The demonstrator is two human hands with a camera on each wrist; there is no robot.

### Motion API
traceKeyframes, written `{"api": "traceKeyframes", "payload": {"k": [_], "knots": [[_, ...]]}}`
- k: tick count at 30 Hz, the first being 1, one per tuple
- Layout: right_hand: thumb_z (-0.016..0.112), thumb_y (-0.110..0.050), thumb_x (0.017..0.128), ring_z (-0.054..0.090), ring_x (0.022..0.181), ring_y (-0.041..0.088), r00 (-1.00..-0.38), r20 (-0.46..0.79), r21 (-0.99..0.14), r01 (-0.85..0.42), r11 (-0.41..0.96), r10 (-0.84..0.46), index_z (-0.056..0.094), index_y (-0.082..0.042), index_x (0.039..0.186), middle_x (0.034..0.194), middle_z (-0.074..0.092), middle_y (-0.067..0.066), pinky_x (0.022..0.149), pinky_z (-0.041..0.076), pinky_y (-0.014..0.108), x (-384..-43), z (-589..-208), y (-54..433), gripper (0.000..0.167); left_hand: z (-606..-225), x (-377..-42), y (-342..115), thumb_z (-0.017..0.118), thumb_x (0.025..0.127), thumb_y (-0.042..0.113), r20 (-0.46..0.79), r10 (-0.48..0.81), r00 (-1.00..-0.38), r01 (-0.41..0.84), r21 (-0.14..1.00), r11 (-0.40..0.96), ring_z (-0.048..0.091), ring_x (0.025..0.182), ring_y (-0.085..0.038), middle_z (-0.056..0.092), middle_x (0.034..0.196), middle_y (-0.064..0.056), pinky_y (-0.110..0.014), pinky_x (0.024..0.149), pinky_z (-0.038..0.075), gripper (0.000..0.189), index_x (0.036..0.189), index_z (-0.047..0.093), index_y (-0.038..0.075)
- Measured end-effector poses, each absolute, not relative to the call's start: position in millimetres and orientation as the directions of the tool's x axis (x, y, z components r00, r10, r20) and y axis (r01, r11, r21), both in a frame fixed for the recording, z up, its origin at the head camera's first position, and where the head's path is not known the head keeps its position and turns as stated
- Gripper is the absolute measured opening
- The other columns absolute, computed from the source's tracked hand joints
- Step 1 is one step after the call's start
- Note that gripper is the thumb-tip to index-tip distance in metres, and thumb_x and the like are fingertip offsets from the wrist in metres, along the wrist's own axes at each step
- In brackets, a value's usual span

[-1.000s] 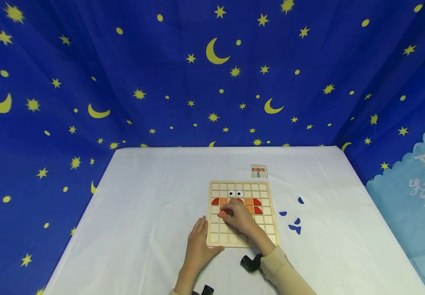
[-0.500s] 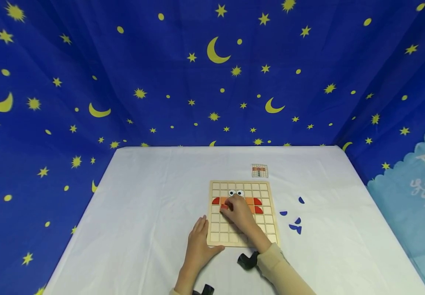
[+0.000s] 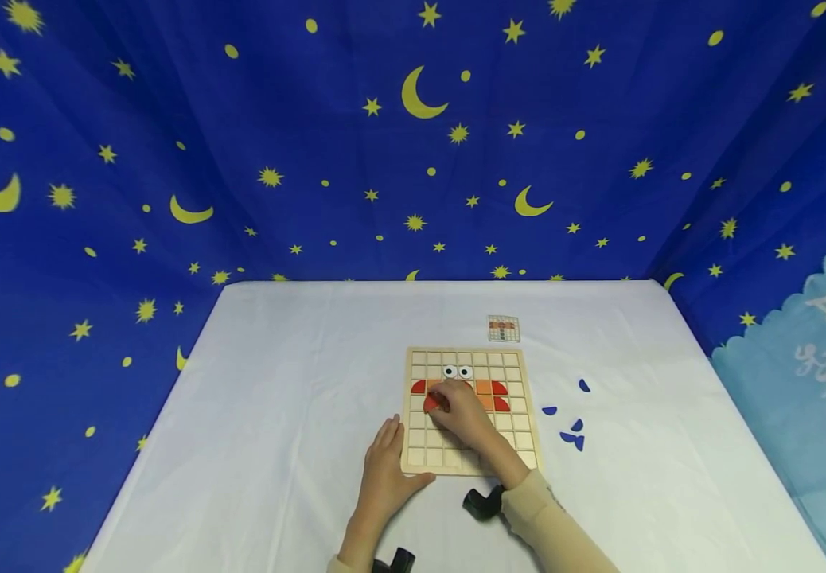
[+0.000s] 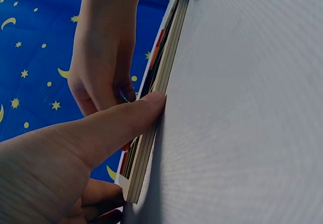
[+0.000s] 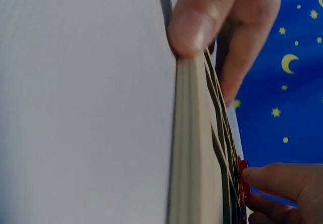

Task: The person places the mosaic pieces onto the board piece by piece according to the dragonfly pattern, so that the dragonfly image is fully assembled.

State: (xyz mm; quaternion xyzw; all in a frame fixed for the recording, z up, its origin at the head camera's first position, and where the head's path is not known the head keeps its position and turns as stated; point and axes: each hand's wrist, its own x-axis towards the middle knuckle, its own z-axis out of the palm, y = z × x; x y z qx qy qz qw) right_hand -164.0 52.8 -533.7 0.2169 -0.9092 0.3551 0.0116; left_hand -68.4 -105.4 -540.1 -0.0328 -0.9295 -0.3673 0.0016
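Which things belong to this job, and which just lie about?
Apparently for the job:
wooden grid board, left hand at its edge
red pieces, one pinched by right hand
orange squares
eye pieces
picture card
blue half-round pieces

Apparently just there:
black wrist gear
starry curtain

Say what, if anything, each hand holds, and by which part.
The right hand pinches a red piece by its right end. The left hand merely braces the board around its near left corner.
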Motion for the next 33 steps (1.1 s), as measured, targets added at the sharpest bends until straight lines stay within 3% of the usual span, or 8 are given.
{"api": "traceKeyframes", "payload": {"k": [4,7,13,19,25,33], "knots": [[0.07,-0.011,0.083,0.061,0.097,0.021,-0.912,0.137,-0.653,-0.376,0.657,-0.386,0.066,-0.002,0.113,0.112,0.067,0.012,0.084,0.052,0.04,-162.6,-533.5,45.5,0.031,-541.3,-68.6,-105.4,0.087,0.061,0.032,0.039,0.063,-0.997,0.073,0.677,0.733,0.036,0.137,-0.04,0.042,0.145,-0.026,-0.058,0.106,0.034,0.096,0.134,0.044,-0.014],[0.068,-0.01,0.084,0.062,0.096,0.021,-0.912,0.13,-0.662,-0.372,0.651,-0.389,0.066,-0.002,0.112,0.111,0.068,0.013,0.083,0.052,0.039,-163.3,-533.7,40.1,0.029,-541.6,-68.5,-105.6,0.087,0.061,0.033,0.041,0.065,-0.997,0.075,0.671,0.738,0.037,0.137,-0.039,0.042,0.145,-0.026,-0.058,0.106,0.035,0.096,0.134,0.044,-0.013],[0.068,-0.01,0.084,0.051,0.071,0.009,-0.915,0.165,-0.652,-0.381,0.655,-0.367,0.07,-0.004,0.094,0.085,0.064,0.004,0.061,0.043,0.02,-166.1,-534.5,30.8,0.013,-540.9,-68.1,-106.5,0.087,0.061,0.034,0.036,0.065,-0.997,0.072,0.675,0.735,0.036,0.137,-0.039,0.042,0.145,-0.026,-0.058,0.107,0.034,0.097,0.134,0.044,-0.014],[0.073,-0.011,0.079,0.045,0.063,0.006,-0.914,0.221,-0.623,-0.4,0.672,-0.34,0.07,-0.008,0.076,0.071,0.056,-0.003,0.057,0.038,0.016,-163.6,-532.8,27.0,0.006,-540.9,-68.5,-106.4,0.086,0.062,0.036,0.034,0.073,-0.997,0.077,0.674,0.735,0.035,0.138,-0.039,0.04,0.146,-0.026,-0.057,0.108,0.033,0.098,0.134,0.044,-0.013],[0.07,-0.01,0.082,0.05,0.069,0.007,-0.918,0.235,-0.654,-0.394,0.647,-0.321,0.07,-0.007,0.084,0.079,0.059,0.0,0.061,0.043,0.02,-160.0,-534.2,34.3,0.004,-542.4,-68.9,-105.4,0.086,0.062,0.036,0.027,0.074,-0.997,0.074,0.666,0.742,0.036,0.138,-0.039,0.041,0.146,-0.026,-0.058,0.107,0.034,0.097,0.134,0.044,-0.014],[0.069,-0.004,0.083,0.059,0.078,0.014,-0.935,0.275,-0.726,-0.354,0.59,-0.223,0.07,0.0,0.1,0.089,0.065,0.006,0.067,0.052,0.025,-157.9,-526.8,56.1,0.017,-541.2,-68.5,-104.1,0.087,0.061,0.033,0.015,0.056,-0.998,0.051,0.683,0.728,0.035,0.138,-0.04,0.041,0.146,-0.027,-0.059,0.108,0.032,0.098,0.135,0.043,-0.013]]}}
